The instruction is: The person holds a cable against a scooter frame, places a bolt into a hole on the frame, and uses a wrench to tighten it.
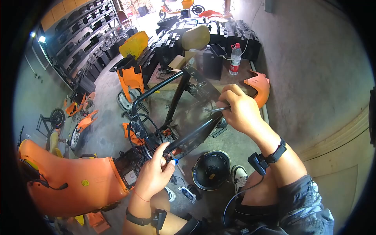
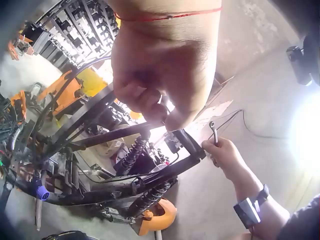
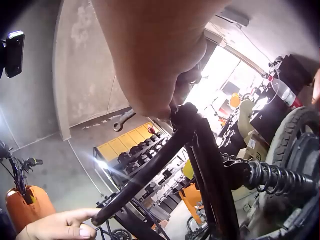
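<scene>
My right hand (image 1: 241, 109) grips a metal wrench (image 1: 216, 109), which sticks out past the fingers. It is at the upper rear end of a black vehicle frame (image 1: 199, 129); the palm hides what lies beneath it in the right wrist view. The wrench's ring end (image 3: 121, 122) shows there, pointing away from the frame. My left hand (image 1: 153, 178) is at the near end of the frame's tube, index finger extended with its tip right at the tube end (image 3: 102, 216). Its other fingers are partly hidden. Coil-spring shock absorbers (image 2: 132, 156) sit under the frame.
An orange body panel (image 1: 74, 180) stands at the left. Below the frame are a black round bowl (image 1: 211, 170) and my shoe (image 1: 239, 176). Behind are a low table with a water bottle (image 1: 235, 59), an orange fender (image 1: 258, 88) and stacked black batteries (image 1: 250, 37). A wall rises at the right.
</scene>
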Tool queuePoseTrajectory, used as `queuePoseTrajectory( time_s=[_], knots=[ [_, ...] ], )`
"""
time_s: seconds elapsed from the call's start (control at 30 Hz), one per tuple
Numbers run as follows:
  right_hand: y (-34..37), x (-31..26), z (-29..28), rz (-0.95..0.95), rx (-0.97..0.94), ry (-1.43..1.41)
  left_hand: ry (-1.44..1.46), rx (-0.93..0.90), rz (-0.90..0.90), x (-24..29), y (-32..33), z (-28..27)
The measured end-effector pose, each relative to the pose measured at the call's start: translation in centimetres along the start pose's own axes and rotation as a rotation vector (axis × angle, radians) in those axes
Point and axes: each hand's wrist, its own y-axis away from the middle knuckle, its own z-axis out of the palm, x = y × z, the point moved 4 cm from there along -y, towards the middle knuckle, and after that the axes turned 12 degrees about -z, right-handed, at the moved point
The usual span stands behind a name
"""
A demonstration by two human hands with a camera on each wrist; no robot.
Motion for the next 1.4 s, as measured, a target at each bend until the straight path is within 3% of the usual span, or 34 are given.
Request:
queuePoseTrajectory(
  time_s=[0.4, 0.73, 1.03, 1.1, 1.17, 1.23, 1.3, 1.37, 1.4],
  knots=[
    [0.2, -0.3, 1.4, 0.106, -0.041, 0.164, 0.009, 0.005, 0.012, 0.3, 0.0, 0.2],
    [0.7, -0.8, 0.7, 0.044, -0.041, 0.113, 0.012, 0.002, 0.039, -0.3, 0.2, 0.4],
    [0.1, -0.8, 0.9, 0.231, 0.013, 0.096, 0.009, 0.011, 0.035, 0.0, -0.1, 0.2],
    [-0.4, -0.2, -0.7, 0.164, 0.237, -0.116, 0.001, 0.008, 0.019, 0.2, 0.0, 0.1],
    [-0.5, 1.4, -0.9, 0.557, 0.113, -0.606, -0.004, 0.009, 0.002, 0.0, 0.0, 0.1],
    [-0.1, 2.6, -1.2, 0.655, 0.121, -1.06, 0.014, 0.001, 0.022, -0.1, -0.1, 0.1],
    [0.0, 3.4, -0.8, 0.646, 0.212, -1.186, 0.013, 0.003, 0.022, 0.0, -0.1, 0.2],
    [0.0, 4.0, -0.2, 0.595, 0.224, -1.524, 0.01, 0.005, 0.021, 0.0, -0.1, 0.2],
    [0.2, 4.2, 0.0, 0.641, 0.245, -1.52, 0.019, 0.01, 0.028, 0.0, -0.1, 0.3]
  ],
)
